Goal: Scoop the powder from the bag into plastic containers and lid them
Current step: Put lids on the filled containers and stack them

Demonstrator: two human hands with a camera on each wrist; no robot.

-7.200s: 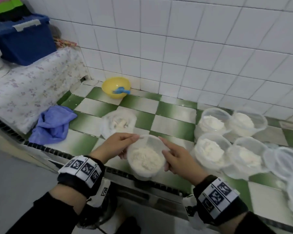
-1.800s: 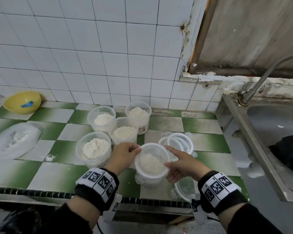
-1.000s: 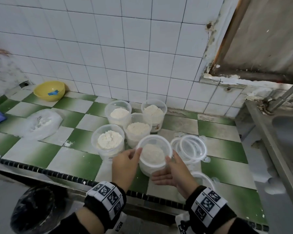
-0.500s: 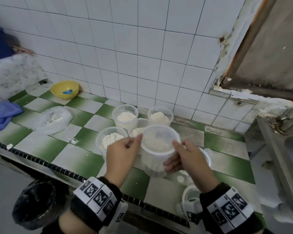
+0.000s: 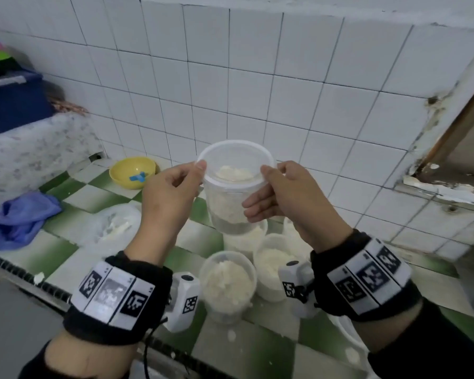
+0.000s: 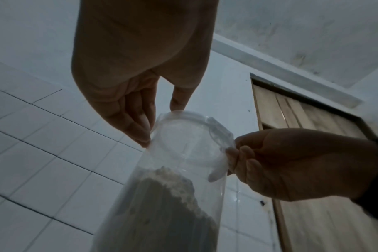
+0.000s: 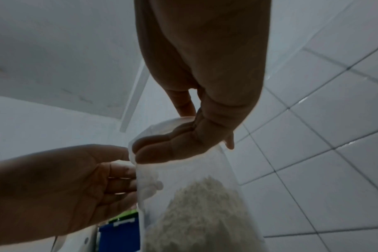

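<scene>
A clear plastic container [image 5: 231, 203], partly filled with white powder, is held up in the air before the tiled wall. A clear lid [image 5: 234, 155] sits on its top. My left hand [image 5: 197, 173] grips the left side with its thumb on the lid's rim. My right hand [image 5: 260, 191] grips the right side, thumb on the rim and fingers curled round the wall. The left wrist view shows the container [image 6: 179, 162] from below between both hands, and in the right wrist view the powder [image 7: 201, 204] shows through the wall.
Several open containers of powder [image 5: 227, 280] stand on the green-and-white tiled counter [image 5: 66, 250] below my hands. To the left lie the powder bag [image 5: 112, 228], a yellow bowl [image 5: 133, 173] with a blue scoop, and a blue cloth [image 5: 19, 217]. A blue box [image 5: 11, 105] stands far left.
Both hands have lifted the lidded container off the counter, from beside the other containers up to in front of the wall. The head view has tilted up and left.
</scene>
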